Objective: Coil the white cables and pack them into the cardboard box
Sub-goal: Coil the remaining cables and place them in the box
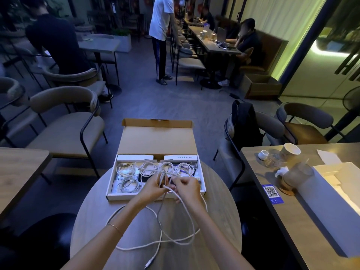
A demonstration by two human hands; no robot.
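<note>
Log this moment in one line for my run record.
left hand + right hand: gripping white cable | cardboard box: open

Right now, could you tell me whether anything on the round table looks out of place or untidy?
Yes: one white cable sprawls in loose, crossing loops across the round table, while the left hand and right hand grip its upper end over the cardboard box, where other cables already lie coiled.

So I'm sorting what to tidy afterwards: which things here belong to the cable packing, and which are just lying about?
Part of the job:
- loose white cable, held by left hand and right hand
- cardboard box
- coiled cables already inside

Just lying about:
- paper cup
- glass
- QR card
- backpack on the chair
</note>
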